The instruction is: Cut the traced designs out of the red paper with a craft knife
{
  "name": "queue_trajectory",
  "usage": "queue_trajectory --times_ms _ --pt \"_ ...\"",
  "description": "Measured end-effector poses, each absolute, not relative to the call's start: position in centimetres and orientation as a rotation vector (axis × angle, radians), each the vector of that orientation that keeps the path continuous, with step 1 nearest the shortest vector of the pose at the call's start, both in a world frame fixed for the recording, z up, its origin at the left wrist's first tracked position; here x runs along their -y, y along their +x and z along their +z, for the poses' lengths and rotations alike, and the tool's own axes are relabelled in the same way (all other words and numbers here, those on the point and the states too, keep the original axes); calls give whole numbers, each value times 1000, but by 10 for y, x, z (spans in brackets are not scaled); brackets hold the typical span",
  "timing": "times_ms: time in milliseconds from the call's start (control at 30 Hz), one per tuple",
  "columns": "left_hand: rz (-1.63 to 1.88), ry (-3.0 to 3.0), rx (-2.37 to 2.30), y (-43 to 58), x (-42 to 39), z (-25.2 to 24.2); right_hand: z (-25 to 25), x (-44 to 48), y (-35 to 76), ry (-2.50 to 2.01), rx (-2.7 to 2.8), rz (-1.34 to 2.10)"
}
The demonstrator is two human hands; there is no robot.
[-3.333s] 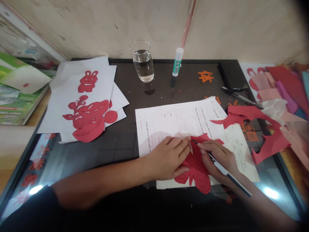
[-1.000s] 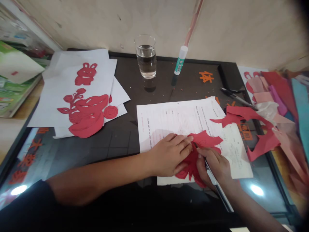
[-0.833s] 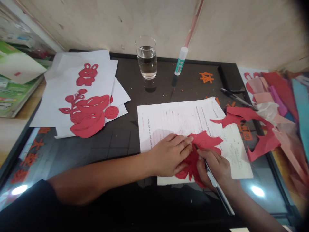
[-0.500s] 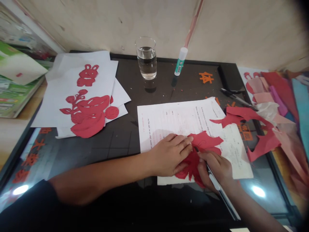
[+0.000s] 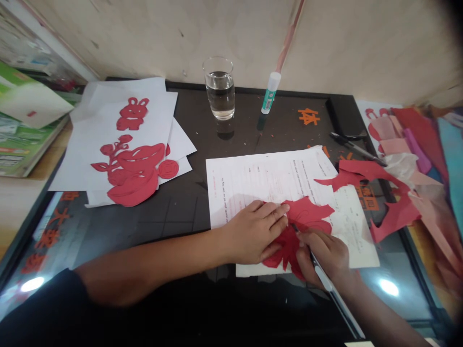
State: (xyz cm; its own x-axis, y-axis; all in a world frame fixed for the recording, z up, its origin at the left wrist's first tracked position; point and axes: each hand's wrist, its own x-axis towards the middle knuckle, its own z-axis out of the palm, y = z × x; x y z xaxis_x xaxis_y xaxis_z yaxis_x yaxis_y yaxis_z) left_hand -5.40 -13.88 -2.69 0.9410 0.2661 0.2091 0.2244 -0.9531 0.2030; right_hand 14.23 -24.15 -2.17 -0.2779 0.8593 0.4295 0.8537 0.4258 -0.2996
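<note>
My left hand (image 5: 257, 232) lies flat on a red paper cut-out (image 5: 307, 210) with jagged, petal-like edges, pressing it down. Pinched in my right hand (image 5: 325, 253) is a slim silver-and-black craft knife (image 5: 331, 289), its handle slanting toward the lower right. The knife's dark tip touches the red paper just beside my left fingertips. Thin curved lines show on the cut-out's upper part. Under it lie printed sheets (image 5: 235, 178), which rest on the dark glossy tabletop. Part of the cut-out is hidden beneath both hands.
A glass of water (image 5: 221, 96) and an upright glue stick (image 5: 270, 94) stand near the wall. White sheets (image 5: 104, 106) with a red rabbit cut-out (image 5: 133, 114) lie left. Red scraps (image 5: 394, 217), a pen (image 5: 356, 147) and a black case (image 5: 346, 117) are right.
The knife tip has shifted slightly down and right along the red paper, with my right hand tilting a little. My left hand stays in place.
</note>
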Motion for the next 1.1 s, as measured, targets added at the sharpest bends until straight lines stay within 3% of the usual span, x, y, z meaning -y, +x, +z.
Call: queue_trajectory --times_ms 833,1100 --pt "310 2924 -360 -54 138 -27 -20 246 142 -1409 2229 10" --pt "392 2877 -334 -57 135 -31 4 217 180 -1616 1896 7"
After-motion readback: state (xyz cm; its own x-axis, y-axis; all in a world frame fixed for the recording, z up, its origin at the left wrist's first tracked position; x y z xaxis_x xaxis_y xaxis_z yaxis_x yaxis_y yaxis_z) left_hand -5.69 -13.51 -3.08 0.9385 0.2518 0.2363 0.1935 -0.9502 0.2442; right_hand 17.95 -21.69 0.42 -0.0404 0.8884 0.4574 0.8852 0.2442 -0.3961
